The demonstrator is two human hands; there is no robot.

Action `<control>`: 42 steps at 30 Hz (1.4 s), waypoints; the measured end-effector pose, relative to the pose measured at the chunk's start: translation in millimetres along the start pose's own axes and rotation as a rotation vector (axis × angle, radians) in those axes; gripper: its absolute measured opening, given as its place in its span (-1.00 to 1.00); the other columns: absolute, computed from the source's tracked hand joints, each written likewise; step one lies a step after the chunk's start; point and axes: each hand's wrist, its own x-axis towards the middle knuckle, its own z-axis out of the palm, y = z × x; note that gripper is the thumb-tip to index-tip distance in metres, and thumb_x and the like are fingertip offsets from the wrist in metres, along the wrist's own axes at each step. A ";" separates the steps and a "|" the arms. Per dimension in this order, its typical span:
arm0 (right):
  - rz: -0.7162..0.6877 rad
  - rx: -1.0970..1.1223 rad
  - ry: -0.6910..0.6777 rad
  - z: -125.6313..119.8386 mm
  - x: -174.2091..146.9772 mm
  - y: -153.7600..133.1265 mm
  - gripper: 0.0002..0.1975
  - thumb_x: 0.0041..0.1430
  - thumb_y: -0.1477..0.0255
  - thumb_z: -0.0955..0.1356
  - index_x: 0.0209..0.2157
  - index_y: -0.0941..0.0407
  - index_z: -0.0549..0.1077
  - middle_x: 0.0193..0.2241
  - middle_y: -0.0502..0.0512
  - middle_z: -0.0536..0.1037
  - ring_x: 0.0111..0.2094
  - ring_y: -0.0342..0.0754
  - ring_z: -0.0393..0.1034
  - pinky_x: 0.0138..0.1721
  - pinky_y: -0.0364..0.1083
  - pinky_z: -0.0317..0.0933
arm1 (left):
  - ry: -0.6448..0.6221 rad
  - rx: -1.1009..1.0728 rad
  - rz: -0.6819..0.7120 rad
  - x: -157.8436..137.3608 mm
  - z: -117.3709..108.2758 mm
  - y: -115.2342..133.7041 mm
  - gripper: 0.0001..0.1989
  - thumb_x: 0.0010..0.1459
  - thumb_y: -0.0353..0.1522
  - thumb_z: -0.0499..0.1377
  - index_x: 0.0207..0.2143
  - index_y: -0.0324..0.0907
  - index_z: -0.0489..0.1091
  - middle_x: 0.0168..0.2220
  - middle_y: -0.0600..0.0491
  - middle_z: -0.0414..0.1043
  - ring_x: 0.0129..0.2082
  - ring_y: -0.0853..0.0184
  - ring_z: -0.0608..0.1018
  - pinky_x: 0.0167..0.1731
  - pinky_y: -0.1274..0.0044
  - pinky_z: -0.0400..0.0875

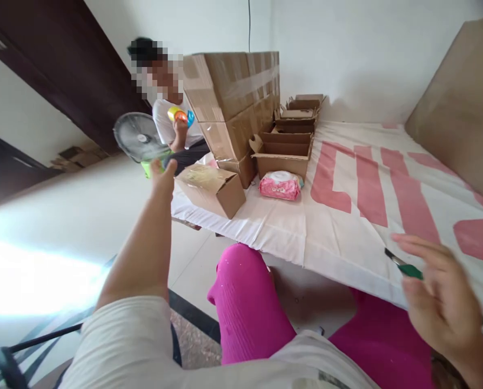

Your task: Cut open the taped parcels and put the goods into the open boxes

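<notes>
My left hand (pixel 163 168) is stretched out past the table's left edge, its fingers apart and somewhat blurred. No object shows in it. Just right of it is a closed cardboard box (pixel 209 189) with tape on top. At the right, my right hand (pixel 444 297) hovers low over the cloth-covered table, fingers spread. Between its thumb and index finger appears a small green-handled tool (pixel 409 270) with a dark, thin blade-like tip. The tool seems to lie on the cloth, with the hand around it; contact is unclear.
Taped cartons (pixel 237 92) are stacked at the back, beside a row of opened boxes (pixel 284 151). A pink wipes pack (pixel 281 186) lies before them on the white-and-red cloth (pixel 339 232). Across the table a person (pixel 166 119) holds a colourful item near a fan (pixel 138 138).
</notes>
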 end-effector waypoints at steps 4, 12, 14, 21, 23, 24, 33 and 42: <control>0.060 0.041 -0.113 47.5 1.1 21.1 -0.68 0.29 0.32 0.24 0.06 -0.01 0.29 -0.03 0.21 0.42 0.01 0.09 0.34 0.00 0.14 0.30 | -0.278 0.004 -0.161 6.9 -1.6 -38.3 -0.43 -0.09 -0.07 0.32 -0.15 -0.23 0.26 -0.31 0.08 0.36 -0.22 0.29 0.43 -0.06 0.23 0.35; 0.309 0.135 -0.355 68.7 -27.2 41.3 -0.51 0.29 0.16 0.22 0.19 0.01 0.14 0.15 0.23 0.31 0.12 0.08 0.28 0.09 0.13 0.25 | -0.782 0.191 0.088 -91.6 24.9 2.9 -0.31 -0.20 0.00 0.29 -0.01 -0.08 0.30 -0.32 0.07 0.38 -0.37 0.26 0.45 -0.33 0.41 0.36; 0.298 0.163 -0.391 67.0 -34.9 40.2 -0.44 0.29 0.13 0.20 0.25 0.02 0.06 0.20 0.24 0.24 0.17 0.10 0.22 0.14 0.14 0.19 | -0.807 0.286 0.201 -136.8 39.3 26.0 -0.32 -0.20 0.02 0.30 -0.06 -0.10 0.27 -0.38 0.08 0.38 -0.37 0.21 0.47 -0.35 0.40 0.36; 0.304 -0.005 -0.101 9.0 -64.1 78.5 -0.39 0.29 -0.02 0.03 0.15 0.09 0.20 0.01 0.28 0.41 0.02 0.12 0.34 0.02 0.10 0.27 | -0.957 0.317 0.434 -241.9 83.9 96.3 -0.40 -0.08 0.11 0.22 -0.16 -0.09 0.20 -0.24 -0.05 0.44 -0.31 0.09 0.52 -0.38 0.36 0.35; 0.284 -0.198 -0.113 -18.1 -70.6 97.6 -0.50 0.31 0.05 0.09 0.04 0.07 0.33 -0.02 0.24 0.45 0.03 0.12 0.33 0.05 0.11 0.23 | -1.006 0.298 0.445 -249.6 91.7 103.0 -0.39 -0.05 0.11 0.20 -0.14 -0.12 0.19 -0.24 -0.06 0.43 -0.31 0.09 0.52 -0.37 0.35 0.36; 0.274 -0.311 -0.117 -29.9 -73.9 107.1 -0.55 0.29 0.08 0.15 -0.02 0.07 0.38 -0.04 0.22 0.46 0.03 0.13 0.33 0.06 0.12 0.22 | -1.013 0.271 0.446 -252.4 95.1 102.7 -0.38 -0.03 0.11 0.19 -0.12 -0.13 0.18 -0.25 -0.05 0.43 -0.30 0.10 0.52 -0.36 0.35 0.37; 0.252 -0.710 -0.317 -72.5 -81.8 159.2 -0.65 0.23 0.27 0.20 -0.06 0.13 0.41 -0.21 0.22 0.51 -0.16 0.13 0.43 -0.15 0.09 0.34 | -0.694 -0.201 0.607 -277.1 114.4 59.3 -0.46 0.14 -0.02 0.14 0.02 -0.15 0.16 -0.16 -0.06 0.27 -0.21 0.25 0.42 -0.20 0.38 0.39; -0.080 -0.656 -0.255 -85.0 63.6 60.5 -0.54 0.24 0.29 0.27 0.16 0.05 0.27 -0.04 0.20 0.44 -0.06 0.05 0.40 -0.34 -0.10 0.36 | -0.766 -0.364 0.486 -271.6 119.5 63.8 -0.55 0.09 -0.09 0.22 -0.10 -0.15 0.21 -0.16 -0.05 0.19 -0.13 0.22 0.33 -0.19 0.41 0.33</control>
